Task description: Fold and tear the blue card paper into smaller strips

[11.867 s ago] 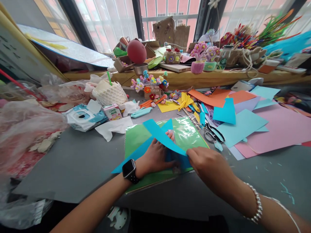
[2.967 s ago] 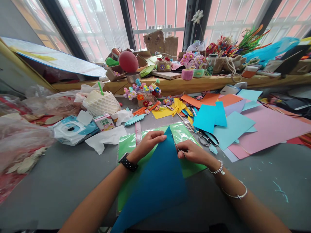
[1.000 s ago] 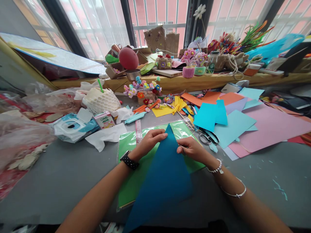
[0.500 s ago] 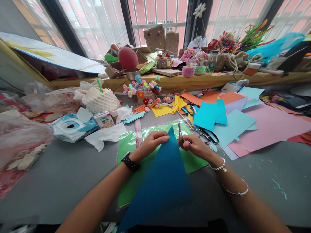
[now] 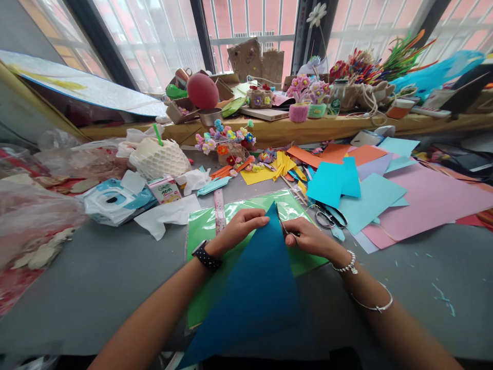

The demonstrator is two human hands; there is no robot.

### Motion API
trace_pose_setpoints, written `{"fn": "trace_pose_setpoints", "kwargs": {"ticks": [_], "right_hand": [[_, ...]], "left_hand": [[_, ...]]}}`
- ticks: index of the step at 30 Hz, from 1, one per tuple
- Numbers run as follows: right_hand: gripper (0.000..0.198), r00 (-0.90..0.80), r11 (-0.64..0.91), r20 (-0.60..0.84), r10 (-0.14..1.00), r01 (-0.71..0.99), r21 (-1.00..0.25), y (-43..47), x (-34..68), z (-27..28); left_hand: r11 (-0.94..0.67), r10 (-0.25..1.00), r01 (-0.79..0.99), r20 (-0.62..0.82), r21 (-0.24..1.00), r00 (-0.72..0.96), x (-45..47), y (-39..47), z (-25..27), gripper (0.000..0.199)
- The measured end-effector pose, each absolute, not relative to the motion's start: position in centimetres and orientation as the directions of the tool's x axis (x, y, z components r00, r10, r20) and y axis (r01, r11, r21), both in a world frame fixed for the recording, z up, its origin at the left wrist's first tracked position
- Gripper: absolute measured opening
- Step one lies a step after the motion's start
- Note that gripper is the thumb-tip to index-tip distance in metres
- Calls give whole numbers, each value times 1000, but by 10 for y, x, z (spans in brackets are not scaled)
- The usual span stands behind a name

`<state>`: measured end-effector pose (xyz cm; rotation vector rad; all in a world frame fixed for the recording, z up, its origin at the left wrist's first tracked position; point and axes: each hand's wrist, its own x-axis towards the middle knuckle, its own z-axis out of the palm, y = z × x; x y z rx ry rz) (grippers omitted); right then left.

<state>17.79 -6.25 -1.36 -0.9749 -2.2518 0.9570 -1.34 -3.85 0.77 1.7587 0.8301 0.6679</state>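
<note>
My left hand (image 5: 246,225) pinches a large sheet of blue paper (image 5: 254,277) along its left edge, close to the narrow top end. The sheet slants down toward me and its lower end reaches the table's front edge. My right hand (image 5: 308,235) has its fingers through the handles of small metal scissors (image 5: 284,226), whose blades point up and lie against the paper's right edge near the tip. Under both hands lies a pack of green paper (image 5: 204,288) in a clear sleeve. A pink patterned ruler (image 5: 219,210) rests on that pack beside my left hand.
Black-handled scissors (image 5: 334,217) lie right of my right hand, near cyan sheets (image 5: 327,184) and pink paper (image 5: 431,198). Wet wipes (image 5: 117,200), a small carton (image 5: 165,190) and tissue (image 5: 169,216) sit at left. A flower basket (image 5: 227,149) stands behind.
The scissors' blades have closed together and moved left onto the paper's right edge. My right hand's fingers have drawn closer together. My left hand has hardly moved.
</note>
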Motion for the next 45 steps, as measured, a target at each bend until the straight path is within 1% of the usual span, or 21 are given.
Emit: {"fn": "trace_pose_setpoints", "kwargs": {"ticks": [5, 13, 18, 24, 30, 37, 41, 45], "right_hand": [[60, -616, 492, 156, 772, 424, -760, -62, 178, -13], [58, -587, 511, 204, 784, 422, -749, -62, 177, -14], [58, -560, 496, 218, 799, 410, -765, -62, 175, -16], [60, -586, 500, 211, 783, 389, -773, -63, 175, -16], [58, -537, 473, 206, 818, 424, -772, -61, 175, -17], [58, -551, 498, 231, 802, 402, -768, -61, 174, -18], [57, -525, 495, 241, 816, 419, -761, -62, 173, -17], [57, -541, 497, 235, 807, 409, -766, -62, 174, -17]], "left_hand": [[-211, 809, 214, 47, 954, 586, -13, -38, 7, 34], [-236, 797, 211, 65, 948, 600, -12, -38, 8, 34], [-230, 799, 205, 64, 951, 597, -12, -38, 9, 33], [-252, 789, 232, 61, 939, 612, -11, -40, 9, 34], [-257, 802, 237, 69, 937, 594, -11, -39, 10, 34], [-281, 798, 225, 97, 933, 595, -11, -40, 9, 35], [-264, 796, 219, 84, 939, 599, -11, -40, 9, 34], [-269, 794, 234, 78, 934, 603, -11, -40, 9, 34]]}}
